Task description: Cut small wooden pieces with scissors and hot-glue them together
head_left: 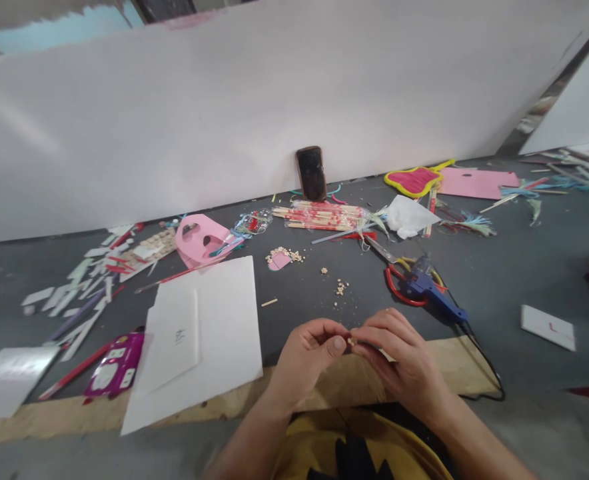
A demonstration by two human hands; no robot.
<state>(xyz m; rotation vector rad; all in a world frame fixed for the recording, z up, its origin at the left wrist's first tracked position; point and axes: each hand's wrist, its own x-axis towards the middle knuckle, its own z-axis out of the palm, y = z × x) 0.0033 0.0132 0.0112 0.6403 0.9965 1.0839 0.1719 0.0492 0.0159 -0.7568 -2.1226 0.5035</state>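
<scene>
My left hand (315, 347) and my right hand (394, 347) meet at the table's near edge, fingertips touching. A small beige bead-like piece (352, 341) shows at the right fingertips. My left thumb and forefinger are pinched together, and what lies between them is too small to make out. Just beyond the hands are loose beige pieces (341, 287) and a tiny cluster (324, 271). Farther off, more of these pieces (294, 255) lie around a small pink shape (279, 261). A short wooden stick (269, 303) rests left of the hands.
A blue glue gun (432, 291) with a black cord lies over red-handled scissors (404, 293) at right. White sheets (214, 333) and a purple packet (116, 365) are at left. Behind stand a leaning phone (311, 173), bagged sticks (324, 215) and a white partition (224, 100).
</scene>
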